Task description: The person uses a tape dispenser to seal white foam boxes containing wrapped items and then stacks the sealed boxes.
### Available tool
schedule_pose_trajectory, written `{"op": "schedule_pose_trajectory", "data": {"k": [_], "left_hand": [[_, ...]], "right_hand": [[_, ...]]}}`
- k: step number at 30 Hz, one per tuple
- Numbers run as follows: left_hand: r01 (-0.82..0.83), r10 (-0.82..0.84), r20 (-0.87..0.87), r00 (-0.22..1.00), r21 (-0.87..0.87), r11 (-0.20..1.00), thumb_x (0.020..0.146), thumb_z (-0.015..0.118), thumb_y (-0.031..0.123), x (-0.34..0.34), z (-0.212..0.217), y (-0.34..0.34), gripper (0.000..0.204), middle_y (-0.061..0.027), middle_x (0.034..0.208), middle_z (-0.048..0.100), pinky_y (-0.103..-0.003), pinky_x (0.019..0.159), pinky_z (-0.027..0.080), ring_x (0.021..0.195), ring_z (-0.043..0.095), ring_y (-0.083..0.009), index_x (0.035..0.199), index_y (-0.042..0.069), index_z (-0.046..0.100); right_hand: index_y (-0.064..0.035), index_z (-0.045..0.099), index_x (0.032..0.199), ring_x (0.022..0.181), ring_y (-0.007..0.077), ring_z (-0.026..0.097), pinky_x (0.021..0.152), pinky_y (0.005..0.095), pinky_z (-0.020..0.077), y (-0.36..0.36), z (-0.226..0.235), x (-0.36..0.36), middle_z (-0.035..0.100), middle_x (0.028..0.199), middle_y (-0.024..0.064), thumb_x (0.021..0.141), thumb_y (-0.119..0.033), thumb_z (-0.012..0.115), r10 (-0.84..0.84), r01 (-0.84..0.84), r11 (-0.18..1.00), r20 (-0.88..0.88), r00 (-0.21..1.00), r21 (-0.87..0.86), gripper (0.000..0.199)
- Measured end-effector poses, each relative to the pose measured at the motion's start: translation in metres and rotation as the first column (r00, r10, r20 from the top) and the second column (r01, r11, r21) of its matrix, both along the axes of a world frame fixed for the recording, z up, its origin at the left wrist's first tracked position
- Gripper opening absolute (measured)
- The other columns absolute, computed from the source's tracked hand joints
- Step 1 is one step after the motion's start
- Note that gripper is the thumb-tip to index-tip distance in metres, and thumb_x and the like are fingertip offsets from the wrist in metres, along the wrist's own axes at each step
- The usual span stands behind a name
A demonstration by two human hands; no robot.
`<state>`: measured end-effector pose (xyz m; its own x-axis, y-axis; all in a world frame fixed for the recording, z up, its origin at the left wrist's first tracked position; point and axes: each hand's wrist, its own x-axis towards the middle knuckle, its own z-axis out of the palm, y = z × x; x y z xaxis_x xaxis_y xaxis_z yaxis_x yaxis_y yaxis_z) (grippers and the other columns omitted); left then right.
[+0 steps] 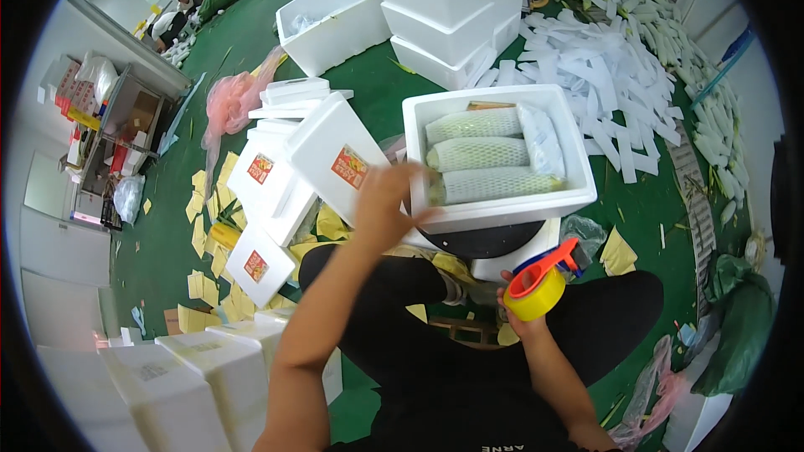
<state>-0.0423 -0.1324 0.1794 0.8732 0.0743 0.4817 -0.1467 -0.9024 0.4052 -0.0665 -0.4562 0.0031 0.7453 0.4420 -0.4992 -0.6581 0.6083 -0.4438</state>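
A white foam box (500,218) without its lid sits in front of me on a round black stand (483,242). Inside lie three long, pale green pieces in white foam netting (481,153), with a white pouch (542,141) along their right side. My left hand (385,208), blurred by motion, is beside the box's left wall, thumb and fingers apart, with nothing visible between them. Just behind it leans a white foam lid (332,136) with a red label. Over my right thigh, my right hand (521,321) grips a red tape dispenser (548,272) carrying a yellow roll.
More labelled foam lids (265,176) lie at left among yellow paper sheets (201,287). Stacked foam boxes (440,0) stand behind the open one. White foam netting sleeves (599,75) are heaped at right, beside piled green-white produce (712,130). Closed foam boxes (167,377) line the lower left.
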Motion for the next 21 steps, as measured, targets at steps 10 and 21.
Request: {"op": "schedule_pose_trajectory", "data": {"k": [10,21], "left_hand": [[-0.84,0.74,-0.4,0.541,-0.292,0.456,0.068,0.084,0.036,-0.094,-0.236,0.26,0.059,-0.0171,0.102,0.065,-0.037,0.086,0.048,0.092,0.061,-0.0286,0.106,-0.003,0.062],[-0.845,0.629,-0.574,0.524,-0.441,0.302,0.075,0.082,0.028,-0.056,-0.209,0.251,0.073,-0.0209,0.119,0.056,-0.035,0.09,0.046,0.104,0.056,-0.0271,0.125,-0.01,0.045]], "right_hand": [[-0.0166,0.053,0.119,0.089,0.0368,0.065,0.076,0.0449,0.0553,-0.012,-0.008,0.012,0.058,0.123,0.0213,0.093,-0.036,0.054,-0.066,0.066,0.998,-0.033,0.997,-0.004,0.032],[-0.0127,0.055,0.116,0.087,0.0368,0.067,0.074,0.044,0.0557,-0.005,0.004,-0.002,0.06,0.119,0.0218,0.096,-0.037,0.047,-0.15,0.149,0.989,-0.083,0.985,-0.018,0.033]]}}
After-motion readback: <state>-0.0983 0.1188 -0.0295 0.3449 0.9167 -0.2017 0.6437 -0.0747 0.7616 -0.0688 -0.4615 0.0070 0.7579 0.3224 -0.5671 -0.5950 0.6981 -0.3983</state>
